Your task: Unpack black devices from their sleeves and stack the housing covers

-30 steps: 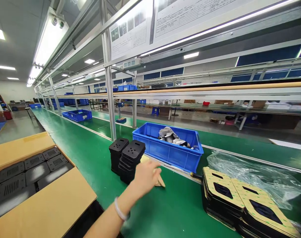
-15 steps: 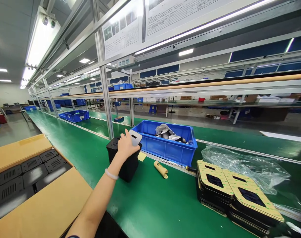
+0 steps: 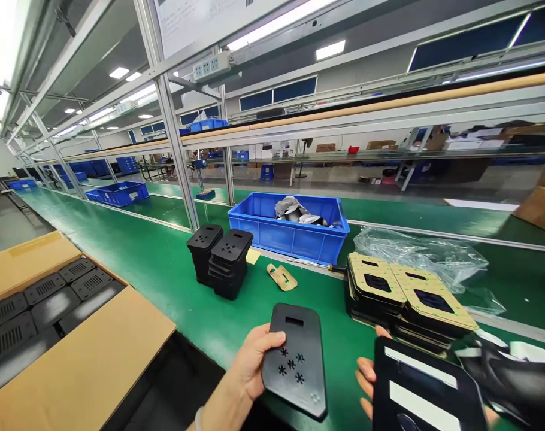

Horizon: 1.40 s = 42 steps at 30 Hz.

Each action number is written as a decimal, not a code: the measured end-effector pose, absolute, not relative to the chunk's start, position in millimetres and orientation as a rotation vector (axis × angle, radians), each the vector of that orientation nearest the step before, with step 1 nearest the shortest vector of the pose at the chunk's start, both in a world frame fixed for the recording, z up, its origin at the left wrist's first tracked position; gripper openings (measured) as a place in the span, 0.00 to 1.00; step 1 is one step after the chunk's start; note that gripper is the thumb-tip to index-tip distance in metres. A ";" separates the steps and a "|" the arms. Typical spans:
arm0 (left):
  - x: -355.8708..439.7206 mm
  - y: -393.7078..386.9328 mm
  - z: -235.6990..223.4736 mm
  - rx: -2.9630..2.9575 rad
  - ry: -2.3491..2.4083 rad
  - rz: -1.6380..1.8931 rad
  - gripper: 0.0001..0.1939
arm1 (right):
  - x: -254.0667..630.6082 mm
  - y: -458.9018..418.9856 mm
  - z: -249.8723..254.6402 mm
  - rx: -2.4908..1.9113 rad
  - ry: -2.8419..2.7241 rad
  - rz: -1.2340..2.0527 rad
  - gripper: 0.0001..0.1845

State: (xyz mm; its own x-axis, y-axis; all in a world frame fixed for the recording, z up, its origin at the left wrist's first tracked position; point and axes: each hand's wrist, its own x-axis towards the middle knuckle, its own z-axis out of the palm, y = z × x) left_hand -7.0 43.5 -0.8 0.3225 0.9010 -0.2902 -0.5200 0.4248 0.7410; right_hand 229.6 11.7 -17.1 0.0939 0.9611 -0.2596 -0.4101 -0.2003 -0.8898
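My left hand (image 3: 251,365) grips a flat black plastic plate (image 3: 294,359) with a slot and small star-shaped holes, held low over the near edge of the green bench (image 3: 164,281). My right hand (image 3: 366,380) holds a black sheet part with white strips (image 3: 425,392) at the lower right; only some fingers show. Two stacks of the same black plates (image 3: 221,260) stand further back on the bench. Stacks of black parts with tan adhesive liners (image 3: 407,296) lie just beyond my right hand.
An open cardboard box (image 3: 84,365) with black grilled parts sits at the left. A blue bin (image 3: 290,233) holding crumpled scraps stands behind the stacks, a peeled tan liner piece (image 3: 281,277) lies before it, and clear plastic film (image 3: 425,257) lies at the right. Aluminium frame posts (image 3: 176,149) rise behind.
My left hand took a black plate off the stack and drew it back toward me. My right hand with its black sheet came into view, and the camera tilted down.
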 end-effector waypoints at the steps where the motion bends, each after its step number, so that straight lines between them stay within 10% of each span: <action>1: -4.5 38.2 -5.8 0.508 0.753 0.973 0.20 | 229.1 14.2 -16.1 -1.095 -0.540 1.541 0.53; 5: 0.4 22.2 -14.4 0.269 0.583 0.780 0.27 | 216.4 13.9 -17.7 -1.093 -0.470 1.584 0.34; 10: 6.2 11.7 -17.2 0.073 0.327 0.677 0.44 | 187.3 3.2 -15.6 -1.057 -0.480 1.473 0.38; 42: 14.7 -1.3 -1.5 0.210 0.341 0.804 0.47 | 151.3 -9.7 18.5 -1.210 -0.906 1.272 0.39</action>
State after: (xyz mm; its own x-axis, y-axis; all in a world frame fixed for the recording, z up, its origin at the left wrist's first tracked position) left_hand 14.7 -1.3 -1.5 0.6437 0.7336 -0.2177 -0.6668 0.6773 0.3107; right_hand 151.3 -9.7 18.5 0.1291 0.9833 -0.1280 -0.2001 -0.1006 -0.9746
